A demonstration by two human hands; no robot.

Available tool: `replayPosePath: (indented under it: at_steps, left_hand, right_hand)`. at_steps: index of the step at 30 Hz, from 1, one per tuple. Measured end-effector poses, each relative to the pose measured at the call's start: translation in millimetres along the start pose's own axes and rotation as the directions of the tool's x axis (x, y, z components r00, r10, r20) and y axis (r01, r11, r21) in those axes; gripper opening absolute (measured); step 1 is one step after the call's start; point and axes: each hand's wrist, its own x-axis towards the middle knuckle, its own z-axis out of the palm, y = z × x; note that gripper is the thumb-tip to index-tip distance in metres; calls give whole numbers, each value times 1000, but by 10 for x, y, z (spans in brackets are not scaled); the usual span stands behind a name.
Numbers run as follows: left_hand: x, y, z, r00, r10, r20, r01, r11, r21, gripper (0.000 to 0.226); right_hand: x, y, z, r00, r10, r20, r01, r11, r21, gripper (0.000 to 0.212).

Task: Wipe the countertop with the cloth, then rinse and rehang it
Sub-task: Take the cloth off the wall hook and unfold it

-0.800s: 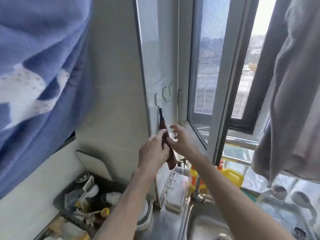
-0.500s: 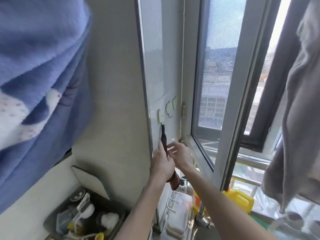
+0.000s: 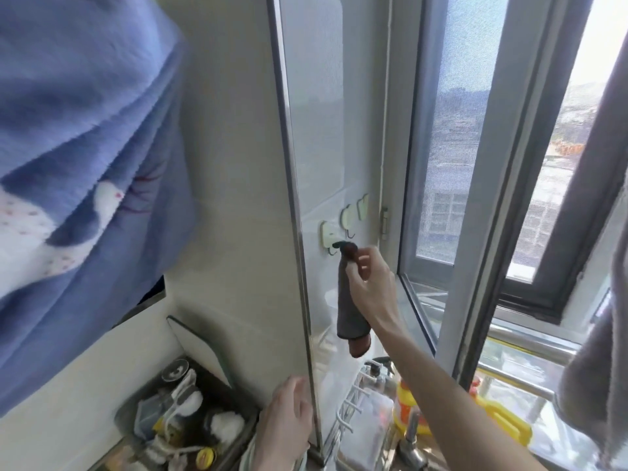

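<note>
Now our right hand pinching the cloth at its hook, left hand spread, low.

The dark cloth is being held at its top by the right hand, hanging from a wall hook. The left hand is being kept low, fingers loose, beside the metal corner trim.

One view only, camera on person's head. Looks forward and a bit down, toward wall corner beside window. Very near wall. Right hand up in middle, arm's reach off. Left hand low, near bottom edge. Blue fabric hangs close on left. Wide lens bends straight edges.
</note>
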Motion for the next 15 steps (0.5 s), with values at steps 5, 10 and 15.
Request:
replayPosePath:
  at_steps: [5,10,15]
  left_hand:
    - [-11,103,-88,1000,23,-9,-23,1000,3,41]
    - [5,154,-136,998,64,-10,-65,986,-155,34]
    - [-6,153,-172,962,217,166,-75,793,-605,44]
  right_hand:
    - [139,-237,-137,990,-129,-48,134,983,122,12]
    - [-138,-330,-284,993,-96,66,73,954,291,10]
    - [-787,-50,-216,933,88,348,-225,899,376,7]
